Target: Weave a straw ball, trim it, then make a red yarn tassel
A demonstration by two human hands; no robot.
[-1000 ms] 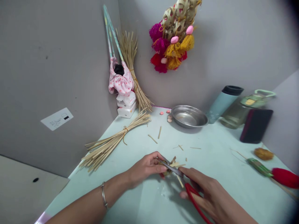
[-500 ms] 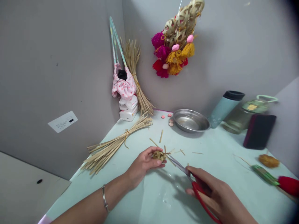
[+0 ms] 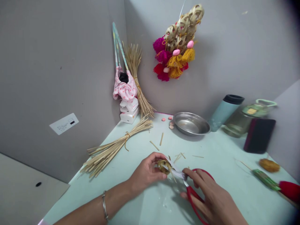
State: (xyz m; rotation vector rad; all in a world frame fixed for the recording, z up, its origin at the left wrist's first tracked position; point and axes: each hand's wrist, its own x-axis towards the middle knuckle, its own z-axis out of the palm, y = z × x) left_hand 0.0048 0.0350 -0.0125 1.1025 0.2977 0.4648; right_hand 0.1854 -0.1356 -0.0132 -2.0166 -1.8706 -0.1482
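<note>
My left hand pinches a small woven straw ball just above the pale green table. My right hand grips red-handled scissors, thumb and fingers through the loops. The blades point left and their tips sit right beside the ball, at a loose strip sticking out of it. Short cut straw bits lie on the table just beyond both hands.
A tied bundle of straw strips lies at left. A steel bowl, a teal tumbler, a glass jar and a dark case stand at the back right. Woven balls with tassels hang on the wall.
My left hand has drawn the woven ball a little nearer to me. The scissors have swung in toward the ball, with their handles spread wider than before.
</note>
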